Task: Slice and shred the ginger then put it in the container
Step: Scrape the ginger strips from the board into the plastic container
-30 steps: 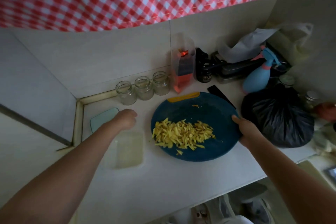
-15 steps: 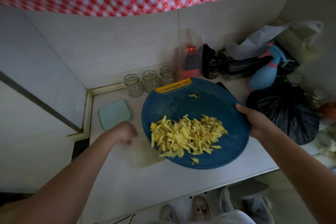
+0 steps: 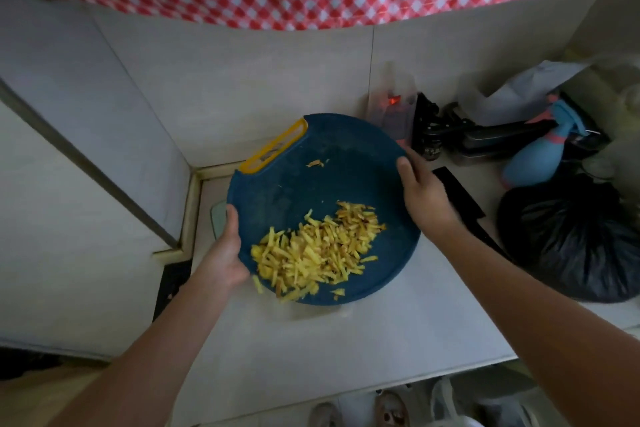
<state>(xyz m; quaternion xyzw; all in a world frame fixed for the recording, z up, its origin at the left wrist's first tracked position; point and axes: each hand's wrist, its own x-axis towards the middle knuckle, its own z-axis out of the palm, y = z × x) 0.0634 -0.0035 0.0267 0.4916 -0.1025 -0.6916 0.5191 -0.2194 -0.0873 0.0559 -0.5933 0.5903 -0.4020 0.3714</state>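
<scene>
The round blue cutting board [image 3: 332,180] with a yellow handle is lifted off the counter and tilted down toward me. A pile of yellow shredded ginger [image 3: 318,250] has slid to its lower left rim, and a few strips hang over the edge. My left hand [image 3: 227,253] grips the board's left rim. My right hand [image 3: 424,192] grips its right rim. The clear container is mostly hidden under the board; only a faint transparent edge [image 3: 341,310] shows below it.
A pale green lid [image 3: 218,220] peeks out left of the board. A black knife [image 3: 460,196] lies to the right. A black plastic bag [image 3: 575,236], a blue spray bottle [image 3: 533,158], and a clear box [image 3: 393,104] crowd the back right. A wall corner stands at the left.
The board has been lifted, moved left over the container and tilted. My left hand has taken hold of its left rim. The ginger has slid toward the lower edge.
</scene>
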